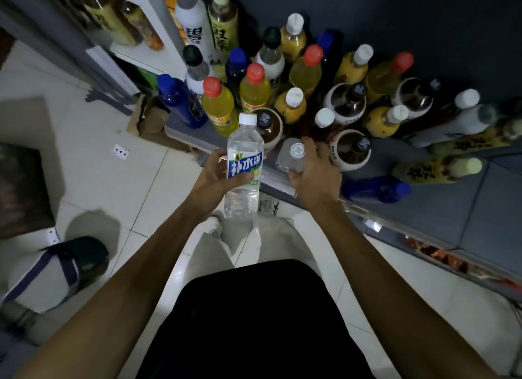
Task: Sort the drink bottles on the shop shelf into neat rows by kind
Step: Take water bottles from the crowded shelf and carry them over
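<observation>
My left hand (216, 175) grips a clear water bottle (245, 152) with a white cap and blue-and-white label, held upright in front of the grey shelf (440, 209). My right hand (315, 172) curls round a second clear bottle (292, 155) with a white cap, standing at the shelf's front edge. Behind them stand mixed bottles: yellow drinks with red caps (219, 104), yellow ones with white caps (291, 103), dark tea bottles in white sleeves (348, 149), blue bottles (180, 98). A blue bottle (377, 189) and two yellow-labelled bottles (440, 169) lie on their sides at the right.
A white shelf unit (132, 50) with more bottles rises at the upper left. Torn cardboard (152, 124) and a playing card (121, 152) lie on the tiled floor. A bag (59, 271) and a dark box (22, 186) sit at the left.
</observation>
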Motion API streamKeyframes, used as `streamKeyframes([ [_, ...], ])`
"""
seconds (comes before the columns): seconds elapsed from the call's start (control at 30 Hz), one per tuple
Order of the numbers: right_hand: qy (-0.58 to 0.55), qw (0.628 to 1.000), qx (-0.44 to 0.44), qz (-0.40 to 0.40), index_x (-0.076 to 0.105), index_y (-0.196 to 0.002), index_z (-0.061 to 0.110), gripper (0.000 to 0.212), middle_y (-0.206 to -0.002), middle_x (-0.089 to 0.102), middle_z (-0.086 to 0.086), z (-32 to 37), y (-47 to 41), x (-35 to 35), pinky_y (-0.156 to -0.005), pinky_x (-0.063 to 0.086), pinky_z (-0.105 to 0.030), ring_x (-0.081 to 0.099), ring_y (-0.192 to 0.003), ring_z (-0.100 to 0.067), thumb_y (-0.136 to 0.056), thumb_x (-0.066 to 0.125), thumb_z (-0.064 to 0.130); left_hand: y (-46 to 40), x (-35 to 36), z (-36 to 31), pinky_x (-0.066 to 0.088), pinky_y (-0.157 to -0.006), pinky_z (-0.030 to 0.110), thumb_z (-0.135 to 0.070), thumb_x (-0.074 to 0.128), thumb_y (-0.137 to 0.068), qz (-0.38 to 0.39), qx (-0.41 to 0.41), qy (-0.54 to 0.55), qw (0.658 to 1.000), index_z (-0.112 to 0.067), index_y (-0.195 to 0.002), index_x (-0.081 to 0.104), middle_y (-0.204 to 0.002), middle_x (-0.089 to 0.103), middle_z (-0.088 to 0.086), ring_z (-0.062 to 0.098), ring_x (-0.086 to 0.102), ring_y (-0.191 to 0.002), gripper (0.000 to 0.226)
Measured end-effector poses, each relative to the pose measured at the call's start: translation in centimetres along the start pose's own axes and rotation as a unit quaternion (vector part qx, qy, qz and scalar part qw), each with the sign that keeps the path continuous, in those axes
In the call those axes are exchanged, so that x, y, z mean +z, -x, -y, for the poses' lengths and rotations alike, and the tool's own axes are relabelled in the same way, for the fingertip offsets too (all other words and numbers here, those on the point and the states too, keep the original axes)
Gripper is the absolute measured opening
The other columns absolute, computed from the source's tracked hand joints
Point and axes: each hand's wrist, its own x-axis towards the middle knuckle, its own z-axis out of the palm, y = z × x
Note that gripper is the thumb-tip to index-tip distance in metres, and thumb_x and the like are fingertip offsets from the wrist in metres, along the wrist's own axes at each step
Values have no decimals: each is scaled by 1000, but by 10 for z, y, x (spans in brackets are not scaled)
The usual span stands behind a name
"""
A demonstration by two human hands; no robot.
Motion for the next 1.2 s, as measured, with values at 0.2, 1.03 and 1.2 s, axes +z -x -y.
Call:
streamKeyframes([
  [0.2, -31, 996, 74, -38, 41, -131, 13, 63, -126, 53, -12, 22, 23, -9, -79, 50, -44, 59, -105, -37, -80, 73, 31, 11, -33, -3, 55, -80, 27, -6, 73, -74, 52, 32, -12, 998, -13, -120, 46, -105, 68, -5, 9, 67, -96, 54],
  [1.03, -694, 593, 153, -379, 53, -110, 20, 12, -95, 66, -9, -73, 260, -87, -72, 56, -36, 66, -81, -19, -98, 54, 22, 117, 204, -11, 46, -99, 53, -59, 77, -66, 409, 1, -169, 897, -7, -135, 50, -124, 60, 26, 42, 58, -113, 90],
  [1.2, -754, 481, 189, -405, 53, -109, 23, 12, -85, 67, -6, -153, 336, -74, -72, 55, -40, 67, -76, -20, -98, 53, 28, 158, 297, 57, 42, -100, 61, -57, 83, -59, 410, -30, -178, 894, -3, -131, 51, -122, 60, 29, 46, 57, -114, 95],
])
